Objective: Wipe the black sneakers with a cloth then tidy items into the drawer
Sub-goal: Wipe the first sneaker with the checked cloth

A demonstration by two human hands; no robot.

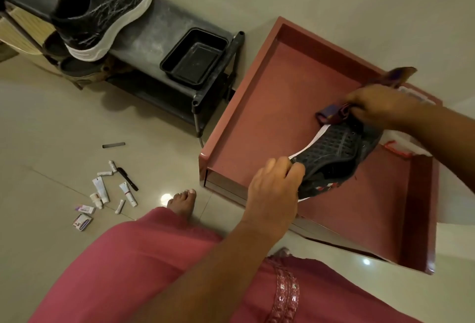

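A black mesh sneaker (336, 153) with a white sole is held over the open red-brown drawer (270, 101). My left hand (275, 189) grips its near end. My right hand (377, 106) pinches a purple and maroon cloth (331, 114) against the sneaker's far end; one corner of the cloth sticks up behind the hand. A second black sneaker (102, 11) with a thick white sole stands on top of the dark shoe rack (164, 27). Several small tubes and packets (108, 191) and a black pen (127, 178) lie scattered on the floor at the left.
An empty black plastic tray (194, 55) sits on the rack's top beside the second sneaker. A small dark strip (113, 145) lies on the tiled floor. My bare foot (182, 200) and pink garment are below. White packets (401, 148) lie at the drawer's right side.
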